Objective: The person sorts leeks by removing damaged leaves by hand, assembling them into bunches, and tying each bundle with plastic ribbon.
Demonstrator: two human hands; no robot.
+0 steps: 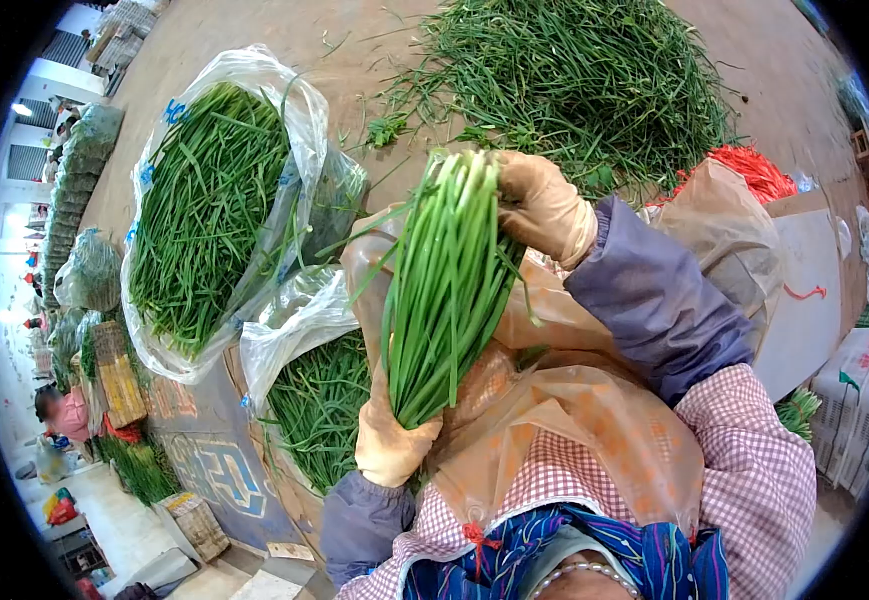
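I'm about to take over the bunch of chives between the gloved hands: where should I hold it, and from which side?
Probably mid-length, coming from the wearer's left with a broad, wrapping grip. The right hand has the pale end of the bunch of chives and the left hand is at the lower end; the long middle between them looks free, with no tie visible.

The gloved right grip (544, 205) was raised, fingers bent inward, its forearm (654, 290) reaching out with the elbow swung wide to the right. The gloved left grip (394, 445) was curled closed nearer the body, its forearm (364, 515) held lower.
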